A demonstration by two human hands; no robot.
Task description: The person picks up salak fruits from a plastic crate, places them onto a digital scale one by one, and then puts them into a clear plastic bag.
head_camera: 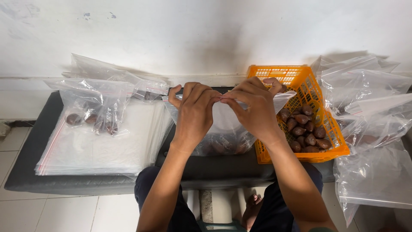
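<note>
- While both hands are meeting at chest height over a dark padded bench (38, 129), the left hand (195, 114) is pinching the top edge of a clear plastic bag (225, 129), fingers curled and pressed against the thumb.
- Right hand (255, 109) is pinching the same top edge just beside the left, fingertips of the two hands touching or nearly so; little finger is lifting slightly toward the basket.
- Bag is hanging below the hands, its lower part resting on the bench; several brown scaly fruits (223, 148) are sitting in its bottom, seen hazily through the plastic.
- Orange plastic basket (300, 81) is standing just right of the bag, touching or nearly touching it, holding a heap of loose brown fruits (307, 131) in its near half.
- Stack of flat empty clear bags (94, 150) is lying on the bench to the left.
- On top of that stack a filled bag (92, 107) is resting, a few fruits showing inside.
- More filled bags (141, 88) are lying behind it against the white wall (206, 30).
- Crumpled clear bags (373, 129) are piling to the right of the basket; contents cannot be made out clearly.
- Person's dark-clothed knees and a bare foot (253, 208) are showing below the bench edge, over a white tiled floor (64, 212).
</note>
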